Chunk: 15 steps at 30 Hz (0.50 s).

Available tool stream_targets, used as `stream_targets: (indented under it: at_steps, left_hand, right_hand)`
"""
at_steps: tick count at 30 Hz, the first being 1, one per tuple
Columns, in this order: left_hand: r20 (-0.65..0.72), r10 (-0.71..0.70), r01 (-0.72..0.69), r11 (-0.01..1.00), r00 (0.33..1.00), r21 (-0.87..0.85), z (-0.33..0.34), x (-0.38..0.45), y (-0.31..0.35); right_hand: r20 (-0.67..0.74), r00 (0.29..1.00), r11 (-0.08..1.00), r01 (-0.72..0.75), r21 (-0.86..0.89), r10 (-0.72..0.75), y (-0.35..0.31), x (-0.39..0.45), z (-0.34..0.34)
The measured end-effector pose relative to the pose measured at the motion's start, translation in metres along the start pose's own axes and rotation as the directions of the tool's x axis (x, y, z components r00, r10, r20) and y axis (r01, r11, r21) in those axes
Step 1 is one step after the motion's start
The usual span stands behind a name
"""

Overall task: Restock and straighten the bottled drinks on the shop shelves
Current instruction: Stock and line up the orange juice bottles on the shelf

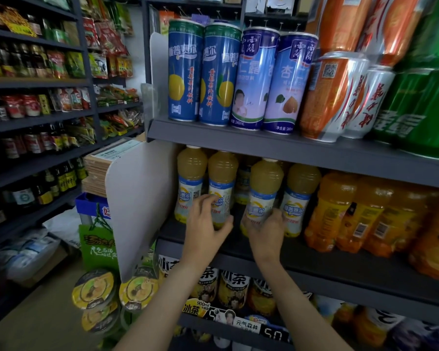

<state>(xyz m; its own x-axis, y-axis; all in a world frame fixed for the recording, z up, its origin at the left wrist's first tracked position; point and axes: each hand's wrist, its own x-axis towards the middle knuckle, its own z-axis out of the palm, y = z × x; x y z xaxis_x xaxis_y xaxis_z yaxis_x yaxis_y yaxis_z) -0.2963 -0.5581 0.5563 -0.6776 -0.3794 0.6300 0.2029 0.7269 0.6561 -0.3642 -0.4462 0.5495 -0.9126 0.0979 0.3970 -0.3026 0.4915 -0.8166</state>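
Note:
On the middle dark shelf (340,264) stands a row of yellow juice bottles with white and blue labels. My left hand (207,224) is wrapped around the lower part of the second bottle (222,173) from the left. My right hand (265,230) grips the base of the third bottle (265,183), which stands a little forward of the row. One more bottle (191,171) is at the far left and another (300,191) sits right of my right hand. More bottles stand behind, partly hidden.
Orange drink bottles (340,214) fill the shelf to the right. Tall blue cans (185,72) and orange and green cans stand on the shelf above. A white divider panel (140,206) bounds the shelf's left end. Iced tea bottles (232,290) sit below; noodle bowls (94,287) lie on the floor.

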Motion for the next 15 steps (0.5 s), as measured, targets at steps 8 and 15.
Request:
stream_targets:
  at_steps: [8,15]
  left_hand:
    - [-0.04,-0.099,0.092,0.986,0.994,-0.139,-0.013,0.016,0.006]
    - [-0.061,-0.131,0.122,0.983,0.989,-0.141,-0.038,0.021,-0.005]
  right_hand:
    - [0.423,0.872,0.968,0.2,0.151,-0.246,-0.019,-0.025,0.005]
    - [0.174,0.982,0.993,0.084,-0.081,-0.069,-0.019,0.042,0.008]
